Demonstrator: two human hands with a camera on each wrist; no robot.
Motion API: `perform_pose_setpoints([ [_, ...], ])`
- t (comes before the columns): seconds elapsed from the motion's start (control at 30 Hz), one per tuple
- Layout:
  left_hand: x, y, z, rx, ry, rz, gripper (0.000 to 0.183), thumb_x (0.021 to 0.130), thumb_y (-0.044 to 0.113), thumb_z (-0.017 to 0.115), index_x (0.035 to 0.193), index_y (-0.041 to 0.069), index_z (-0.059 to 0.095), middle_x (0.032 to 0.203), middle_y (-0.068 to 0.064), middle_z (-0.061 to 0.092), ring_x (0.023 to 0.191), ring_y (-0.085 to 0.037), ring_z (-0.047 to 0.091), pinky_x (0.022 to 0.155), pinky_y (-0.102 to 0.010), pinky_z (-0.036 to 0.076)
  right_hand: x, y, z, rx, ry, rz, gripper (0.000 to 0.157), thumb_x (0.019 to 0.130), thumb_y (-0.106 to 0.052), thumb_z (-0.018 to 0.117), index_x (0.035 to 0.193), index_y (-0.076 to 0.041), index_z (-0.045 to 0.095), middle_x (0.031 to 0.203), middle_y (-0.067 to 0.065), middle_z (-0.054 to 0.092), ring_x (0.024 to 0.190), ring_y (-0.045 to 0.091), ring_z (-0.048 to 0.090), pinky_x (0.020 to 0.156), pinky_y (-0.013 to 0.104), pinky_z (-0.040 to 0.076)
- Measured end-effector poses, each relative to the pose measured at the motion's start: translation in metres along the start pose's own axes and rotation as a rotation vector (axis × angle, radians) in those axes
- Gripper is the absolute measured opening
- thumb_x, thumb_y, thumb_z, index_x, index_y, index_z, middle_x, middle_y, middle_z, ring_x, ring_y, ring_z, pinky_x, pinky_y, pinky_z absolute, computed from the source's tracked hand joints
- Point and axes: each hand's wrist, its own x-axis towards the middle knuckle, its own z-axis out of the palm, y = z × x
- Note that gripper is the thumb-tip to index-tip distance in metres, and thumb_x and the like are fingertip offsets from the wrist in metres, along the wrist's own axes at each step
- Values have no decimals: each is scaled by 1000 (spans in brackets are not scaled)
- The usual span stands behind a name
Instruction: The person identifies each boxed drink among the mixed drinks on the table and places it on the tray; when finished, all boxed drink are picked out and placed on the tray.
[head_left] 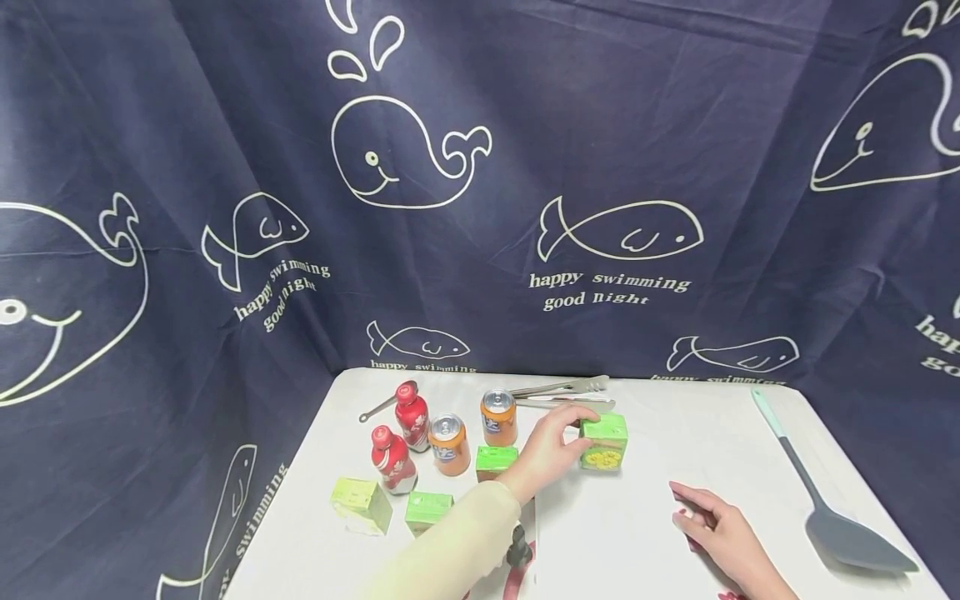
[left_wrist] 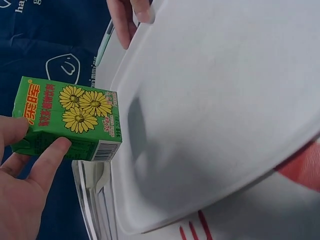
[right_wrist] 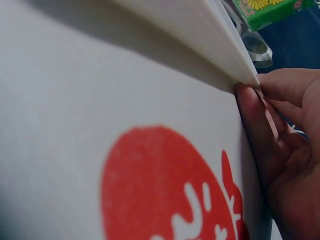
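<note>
In the head view my left hand (head_left: 549, 450) grips a green drink carton (head_left: 602, 443) over the far part of a white tray (head_left: 600, 542). Yellow flowers and red lettering mark the carton's front in the left wrist view, where its shadow falls on the tray apart from it. Thumb and fingers hold the carton by its top end. My right hand (head_left: 720, 533) pinches the tray's right edge; the right wrist view shows fingers (right_wrist: 287, 87) on one side of the rim and the thumb on the other. Red print shows on the white surface under the tray.
Left of the tray stand green cartons (head_left: 429, 510), a paler carton (head_left: 362, 504), two orange cans (head_left: 450, 446) and two red bottles (head_left: 393, 458). Metal tongs (head_left: 562, 387) lie behind the left hand. A grey spatula (head_left: 847, 533) lies at right. Dark blue curtain surrounds the table.
</note>
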Motion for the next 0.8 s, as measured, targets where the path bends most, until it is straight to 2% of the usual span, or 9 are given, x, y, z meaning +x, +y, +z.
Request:
perform_pose_setpoints([
  [0.07,1,-1,4,-7,-3,-4,34,92,1,77,124,12,71,124,4,68,109,-2,60,101,-26,52,0,1,0,-8,1,1,53,98,-21,76,143,1,59,119,13,67,62,17,60,72,22,45],
  [0.3,4,-3,17,-5,-21,-1,34,93,2,77,124,13,71,125,4,67,110,0,59,102,-28,53,0,4,1,-18,4,2,54,98,-24,76,143,1,59,121,13,67,63,16,61,73,22,45],
  [0.47,6,-5,27,15,-29,-17,35,93,2,76,125,16,72,124,6,67,112,0,59,102,-19,48,-1,4,-1,-15,11,-4,53,98,-23,76,143,1,60,118,12,67,62,16,60,73,21,44],
  [0.8,7,-7,36,13,-32,-3,35,93,0,75,124,15,71,125,5,67,110,1,59,101,-20,48,-1,2,1,4,16,-10,53,98,-20,75,143,2,59,121,14,67,64,16,61,71,22,46],
])
